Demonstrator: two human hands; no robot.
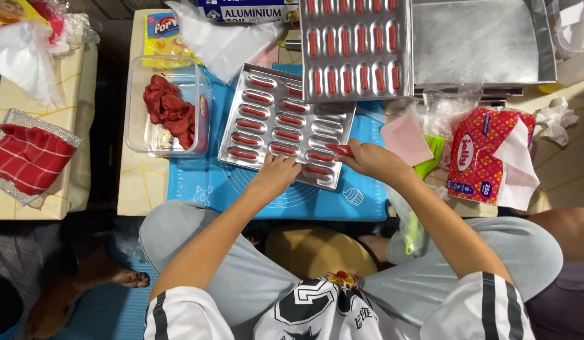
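While the person sits cross-legged at a low table (141, 189), the head view looks straight down on both hands at a silver mould tray (285, 123) with oblong cavities, lying tilted on a blue silicone mat (197, 179).

Right hand (370, 157): fingers pinched closed on a small red dough stick (340, 150), held just over the tray's near right corner, beside an unfilled cavity. Left hand (276, 171): curled, fingertips resting on the tray's near edge; whether it grips anything I cannot tell. Most cavities already hold a red stick; a few along the right side and far end look empty.

Red dough lump (170, 110) sits in a clear plastic container (137, 135) left of the tray, touching the mat's edge. Second mould tray (355, 47), fully filled, lies beyond, overlapping the first. A plain metal baking tray (481, 41) sits to its right. Tissue pack (484, 154), red and patterned, stands right of the hands, with a pink sheet (405, 138) between.

Judgement on doing this well: lay the stick lengthwise, centred in the cavity, and press lightly so it does not smear onto the rims. The left hand steadying the tray looks useful, since the tray sits askew on the mat.
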